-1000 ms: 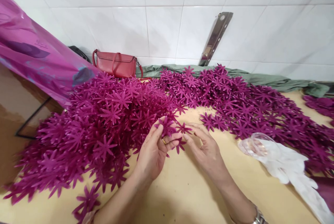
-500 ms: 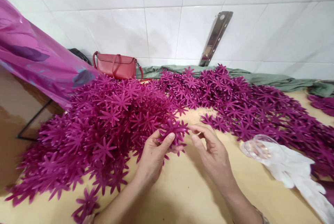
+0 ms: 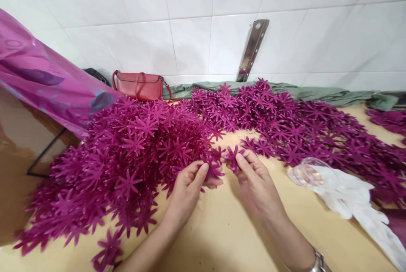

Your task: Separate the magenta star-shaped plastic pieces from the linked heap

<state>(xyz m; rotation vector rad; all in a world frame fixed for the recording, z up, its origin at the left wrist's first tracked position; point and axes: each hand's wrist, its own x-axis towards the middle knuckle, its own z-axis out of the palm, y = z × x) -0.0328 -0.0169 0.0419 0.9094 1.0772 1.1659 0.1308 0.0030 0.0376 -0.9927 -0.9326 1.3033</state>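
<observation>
My left hand point(image 3: 192, 183) is closed around purple flower-shaped pieces point(image 3: 214, 169), with the thumb pressed on top; how many it holds is hard to make out. Just to its right, my right hand point(image 3: 255, 174) pinches a single purple flower-shaped piece point(image 3: 233, 157) between thumb and fingers. The two hands are apart, both over the tabletop. A large heap of the same purple pieces point(image 3: 136, 143) rises directly left of and behind my left hand. Another spread of them point(image 3: 294, 128) runs behind and to the right of my right hand.
On the right of the table point(image 3: 228, 238) lies a white cloth or glove point(image 3: 342, 191) beside a clear round plastic item point(image 3: 306, 173). A red purse point(image 3: 138, 86) and green fabric point(image 3: 311, 94) line the tiled wall. A metal strip point(image 3: 253, 50) leans there. Pink plastic sheeting point(image 3: 47, 77) hangs at left.
My right hand, previously at the edge of the pieces in my left hand, now holds one separate piece. It has moved slightly away from the left hand. The view has shifted a little.
</observation>
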